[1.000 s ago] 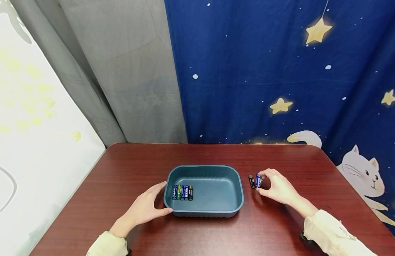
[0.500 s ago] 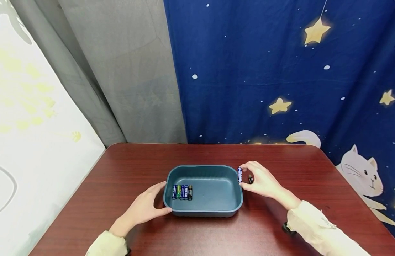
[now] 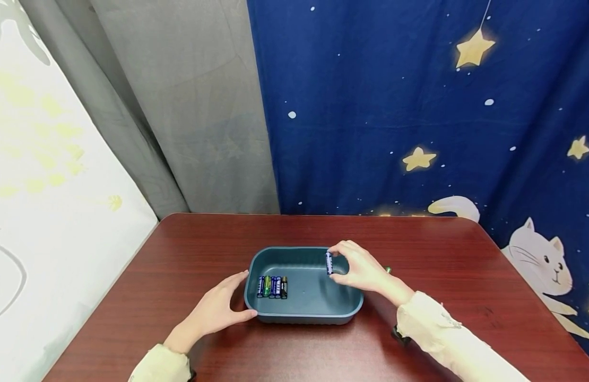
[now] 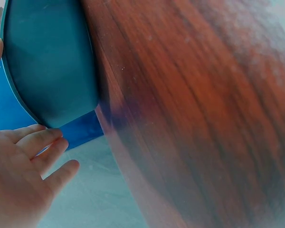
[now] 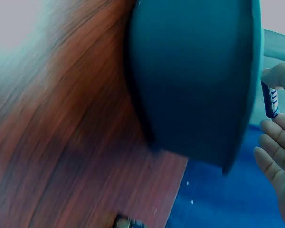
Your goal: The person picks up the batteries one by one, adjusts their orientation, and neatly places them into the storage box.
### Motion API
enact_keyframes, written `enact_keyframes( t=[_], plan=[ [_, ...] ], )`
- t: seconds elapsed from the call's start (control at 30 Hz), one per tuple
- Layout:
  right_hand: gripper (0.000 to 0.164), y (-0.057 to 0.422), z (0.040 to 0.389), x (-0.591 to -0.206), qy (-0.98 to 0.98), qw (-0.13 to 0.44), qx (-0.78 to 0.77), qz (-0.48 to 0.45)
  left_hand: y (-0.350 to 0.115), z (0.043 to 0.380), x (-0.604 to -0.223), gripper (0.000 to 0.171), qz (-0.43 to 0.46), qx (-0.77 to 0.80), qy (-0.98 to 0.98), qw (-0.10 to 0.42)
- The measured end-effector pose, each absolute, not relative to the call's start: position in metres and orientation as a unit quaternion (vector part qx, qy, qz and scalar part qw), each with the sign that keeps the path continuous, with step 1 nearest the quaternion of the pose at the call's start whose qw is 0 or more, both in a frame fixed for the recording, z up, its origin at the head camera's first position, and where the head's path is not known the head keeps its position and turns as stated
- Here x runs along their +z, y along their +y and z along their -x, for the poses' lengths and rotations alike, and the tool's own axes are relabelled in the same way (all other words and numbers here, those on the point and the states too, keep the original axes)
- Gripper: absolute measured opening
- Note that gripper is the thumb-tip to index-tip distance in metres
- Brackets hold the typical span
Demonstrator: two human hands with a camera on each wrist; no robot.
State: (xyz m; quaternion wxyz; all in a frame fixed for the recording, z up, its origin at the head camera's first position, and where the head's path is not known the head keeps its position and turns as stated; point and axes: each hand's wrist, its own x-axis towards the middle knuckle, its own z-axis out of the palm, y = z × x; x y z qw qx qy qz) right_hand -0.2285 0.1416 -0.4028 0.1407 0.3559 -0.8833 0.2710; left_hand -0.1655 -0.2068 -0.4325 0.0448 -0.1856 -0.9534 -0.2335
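A blue battery (image 3: 329, 263) is pinched end to end between the thumb and a fingertip of my right hand (image 3: 358, 269), over the right part of a blue-green plastic bin (image 3: 304, 319). The right wrist view shows the same battery (image 5: 270, 100) beside the bin's rim, the other fingers loosely extended. My left hand (image 3: 218, 309) rests against the bin's left end, thumb at the near corner and fingers along the rim, spread and nearly straight. Inside the bin, at its left, several batteries (image 3: 272, 287) in blue, green and black lie side by side in a row.
A green-ended battery (image 3: 388, 269) shows on the reddish-brown table (image 3: 418, 345), mostly hidden behind the right hand. A dark curtain with stars (image 3: 352, 106) hangs behind the table, and a grey curtain (image 3: 189, 106) beside it.
My right hand has picked up the blue battery from the table at the right and carried it left, over the bin. The left hand and the row of batteries have stayed put.
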Motion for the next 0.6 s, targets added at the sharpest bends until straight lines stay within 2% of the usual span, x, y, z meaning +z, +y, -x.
enact_keyframes(
  t=[0.6],
  plan=[
    [0.046, 0.088, 0.238, -0.419, -0.899, 0.075, 0.217, -0.374, -0.206, 0.165, -0.431, 0.087, 0.184, -0.236, -0.953, 0.041]
  ],
)
